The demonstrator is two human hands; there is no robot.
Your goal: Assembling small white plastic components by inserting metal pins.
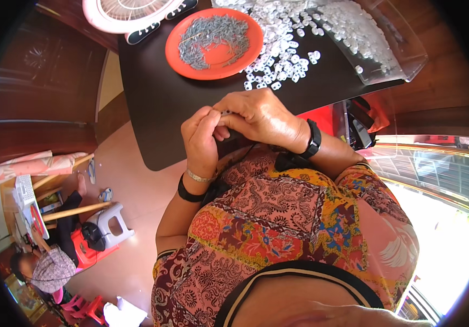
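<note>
My left hand (201,136) and my right hand (264,117) meet over the near edge of the dark table (152,125). The fingertips of both are pinched together, and a tiny piece with dark spots shows between them, too small and covered to name. Beyond my hands stands an orange plate (175,61) with a heap of small grey metal pins or nails (212,35) in it. To its right, many small white plastic pieces with dark holes (283,68) lie loose on the table. Neither hand touches the plate or the loose pieces.
A clear plastic bin (409,68) with more white pieces lies at the far right. A pink-rimmed fan (99,19) stands at the far left. Under the table's right side is a red container (324,122). Another person (54,270) sits at lower left, near a grey stool (115,226).
</note>
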